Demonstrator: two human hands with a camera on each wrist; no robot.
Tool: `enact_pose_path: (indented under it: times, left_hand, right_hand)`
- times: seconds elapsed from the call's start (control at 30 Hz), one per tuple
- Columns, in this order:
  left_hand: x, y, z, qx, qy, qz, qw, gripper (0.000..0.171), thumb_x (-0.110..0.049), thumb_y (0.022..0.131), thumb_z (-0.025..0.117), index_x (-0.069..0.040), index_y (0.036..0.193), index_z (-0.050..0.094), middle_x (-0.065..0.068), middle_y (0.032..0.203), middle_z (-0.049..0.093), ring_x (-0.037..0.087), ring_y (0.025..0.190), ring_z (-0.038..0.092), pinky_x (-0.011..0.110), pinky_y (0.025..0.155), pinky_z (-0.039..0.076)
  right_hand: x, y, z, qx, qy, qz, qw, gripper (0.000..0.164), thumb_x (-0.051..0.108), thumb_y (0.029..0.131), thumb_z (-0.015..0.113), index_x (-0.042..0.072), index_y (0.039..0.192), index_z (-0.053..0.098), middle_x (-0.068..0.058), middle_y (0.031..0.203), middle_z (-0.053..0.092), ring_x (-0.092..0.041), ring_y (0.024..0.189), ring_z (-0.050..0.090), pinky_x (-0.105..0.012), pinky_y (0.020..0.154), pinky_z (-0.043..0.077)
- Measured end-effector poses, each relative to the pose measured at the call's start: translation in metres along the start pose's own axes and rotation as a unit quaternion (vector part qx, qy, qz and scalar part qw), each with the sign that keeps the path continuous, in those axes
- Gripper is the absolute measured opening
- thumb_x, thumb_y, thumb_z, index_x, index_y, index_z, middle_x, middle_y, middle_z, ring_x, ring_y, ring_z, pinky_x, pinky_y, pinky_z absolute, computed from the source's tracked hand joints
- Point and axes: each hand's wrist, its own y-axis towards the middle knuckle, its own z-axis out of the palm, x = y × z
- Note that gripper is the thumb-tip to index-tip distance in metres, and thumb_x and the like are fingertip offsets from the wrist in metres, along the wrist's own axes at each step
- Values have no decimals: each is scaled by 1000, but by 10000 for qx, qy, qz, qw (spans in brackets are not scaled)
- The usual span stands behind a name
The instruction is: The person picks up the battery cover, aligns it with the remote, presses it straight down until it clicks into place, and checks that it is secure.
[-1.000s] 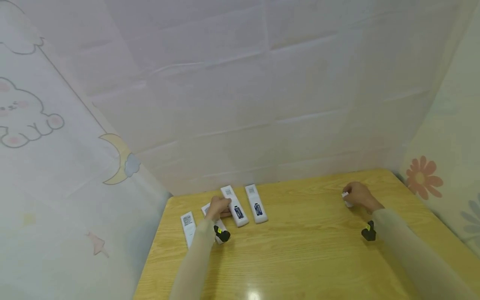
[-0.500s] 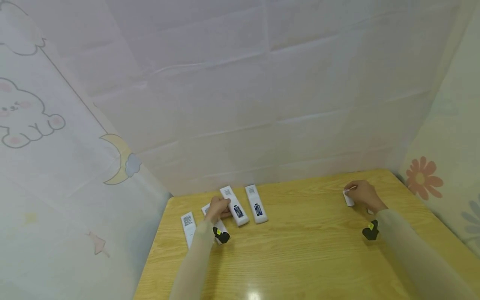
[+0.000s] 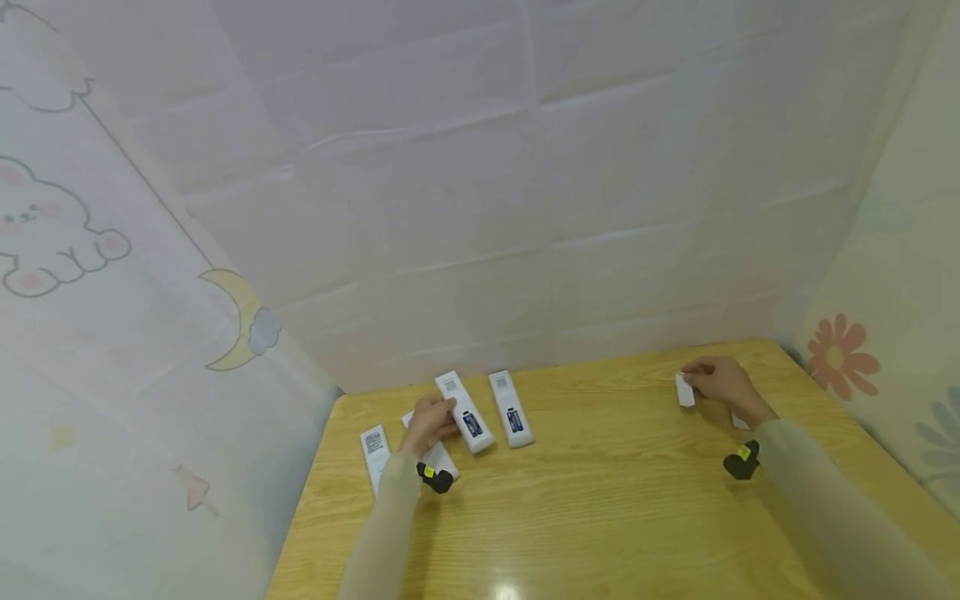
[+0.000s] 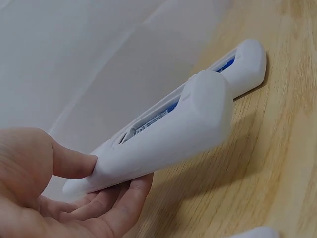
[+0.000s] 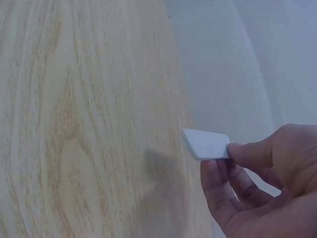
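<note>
My left hand holds a white remote control face down, thumb on one side and fingers beneath. In the left wrist view, that remote is tilted with its lower end above the table, its battery slot uncovered and batteries inside. Just right of it lies a second remote, batteries also showing. At the right, my right hand pinches a small white battery cover between thumb and fingers. The right wrist view shows this cover held above the tabletop.
Another remote lies partly under my left wrist, and one more sits further left by the forearm. Beneath my right wrist is a second small white piece. A fabric-covered wall borders the wooden table at the back.
My right hand has shifted slightly left and up with the battery cover, which now shows more fully. The white piece under that wrist has come into view. My left hand has moved the remote slightly left.
</note>
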Motion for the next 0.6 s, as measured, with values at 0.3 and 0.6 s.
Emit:
enact_pose_path:
  times: [0.3, 0.6]
  left_hand:
    - [7, -5, -4, -29, -159, -130, 9998, 53, -15, 111, 53, 18, 150, 39, 31, 135, 59, 40, 123, 64, 50, 111, 56]
    - [8, -6, 0, -104, -259, -118, 9995, 56, -18, 111, 55, 15, 153, 39, 29, 139, 58, 39, 124, 65, 49, 110, 57]
  right_hand:
    - [14, -2, 0, 22, 284, 37, 9996, 41, 18, 109, 61, -14, 136, 60, -33, 123, 69, -20, 90, 74, -40, 81, 67]
    - [27, -3, 1, 169, 685, 69, 9975, 47, 18, 111, 60, -17, 142, 54, -38, 133, 62, -16, 93, 74, -37, 87, 67]
